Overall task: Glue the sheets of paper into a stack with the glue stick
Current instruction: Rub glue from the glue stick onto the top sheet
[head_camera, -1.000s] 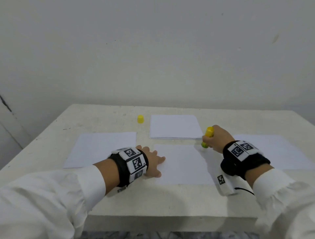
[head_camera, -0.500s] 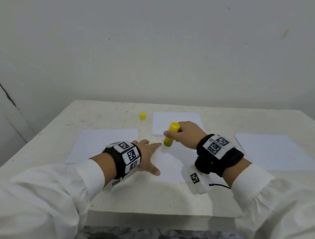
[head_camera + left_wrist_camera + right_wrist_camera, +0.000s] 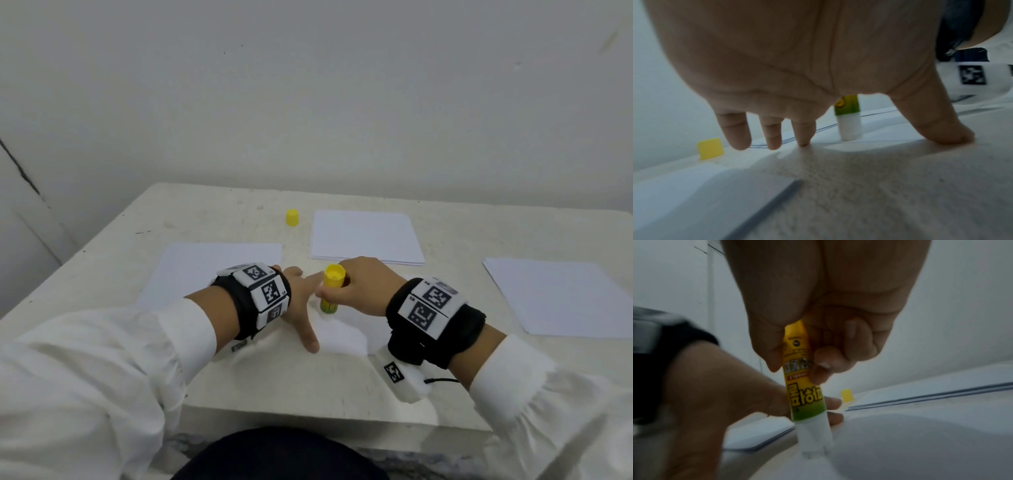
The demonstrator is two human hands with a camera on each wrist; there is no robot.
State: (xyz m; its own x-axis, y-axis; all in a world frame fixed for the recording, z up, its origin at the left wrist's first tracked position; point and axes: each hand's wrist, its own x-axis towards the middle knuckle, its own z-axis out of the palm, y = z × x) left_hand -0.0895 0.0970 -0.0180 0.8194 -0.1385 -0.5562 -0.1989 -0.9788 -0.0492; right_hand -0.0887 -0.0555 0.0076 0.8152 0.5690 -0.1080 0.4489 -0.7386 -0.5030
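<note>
A yellow glue stick (image 3: 331, 289) stands tip-down on the centre sheet (image 3: 346, 330), gripped in the curled fingers of the right hand (image 3: 363, 287). The left hand (image 3: 301, 301), fingers spread straight, presses the sheet's left edge. A cap (image 3: 292, 218) sits beside the far stack (image 3: 364, 237) on the table (image 3: 291, 387).

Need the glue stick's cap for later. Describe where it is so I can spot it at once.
Start at the pale table and look to its far side, near the wall. Left of the thick paper stack stands the cap, alone on bare tabletop. It is the only small yellow thing no hand is holding; the glue stick is in the right hand.
</note>
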